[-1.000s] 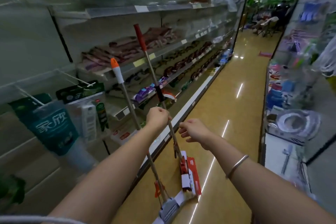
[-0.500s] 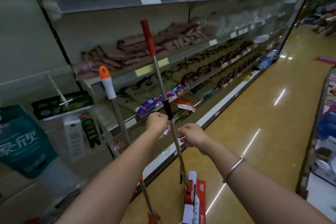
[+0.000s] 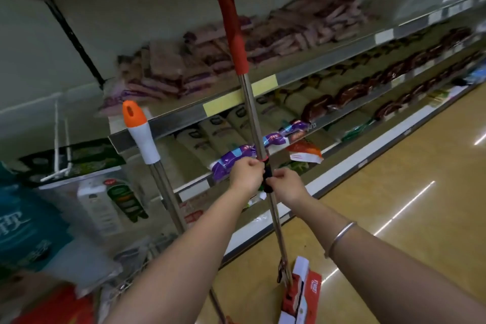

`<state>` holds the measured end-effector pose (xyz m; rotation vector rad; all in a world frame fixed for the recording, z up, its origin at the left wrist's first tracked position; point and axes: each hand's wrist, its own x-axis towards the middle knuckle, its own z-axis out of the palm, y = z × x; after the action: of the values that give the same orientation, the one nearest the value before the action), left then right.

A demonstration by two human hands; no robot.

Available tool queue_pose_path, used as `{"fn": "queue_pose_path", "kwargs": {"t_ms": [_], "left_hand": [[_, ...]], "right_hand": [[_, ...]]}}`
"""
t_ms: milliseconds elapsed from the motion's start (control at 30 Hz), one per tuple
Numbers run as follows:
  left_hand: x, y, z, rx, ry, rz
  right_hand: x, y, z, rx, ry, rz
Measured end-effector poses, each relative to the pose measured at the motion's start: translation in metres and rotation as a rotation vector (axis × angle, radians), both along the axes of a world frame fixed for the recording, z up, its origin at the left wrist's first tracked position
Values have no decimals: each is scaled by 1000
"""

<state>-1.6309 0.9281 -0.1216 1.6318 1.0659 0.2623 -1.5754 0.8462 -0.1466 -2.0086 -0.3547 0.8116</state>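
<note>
Left hand (image 3: 247,176) and right hand (image 3: 286,186) both grip the red-topped mop pole (image 3: 252,113), just in front of the shelf (image 3: 181,121).

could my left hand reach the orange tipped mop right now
Probably yes: the orange-tipped mop leans just left of the left hand, with nothing between them. But that hand holds the red mop by its pole, so it must let go first.
</note>
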Motion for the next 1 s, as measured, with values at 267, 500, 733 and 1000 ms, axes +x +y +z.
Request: {"fn": "queue_pose_path", "kwargs": {"t_ms": [267, 500, 733, 1000], "left_hand": [[54, 24, -3, 59, -52, 111], [79, 33, 7, 197, -88, 244], [72, 38, 15, 234, -187, 166], [57, 2, 29, 238, -251, 64]], "right_hand": [[45, 46, -16, 27, -173, 72], [57, 76, -15, 199, -121, 196], [59, 66, -18, 127, -167, 143], [60, 31, 16, -4, -202, 162]]}}
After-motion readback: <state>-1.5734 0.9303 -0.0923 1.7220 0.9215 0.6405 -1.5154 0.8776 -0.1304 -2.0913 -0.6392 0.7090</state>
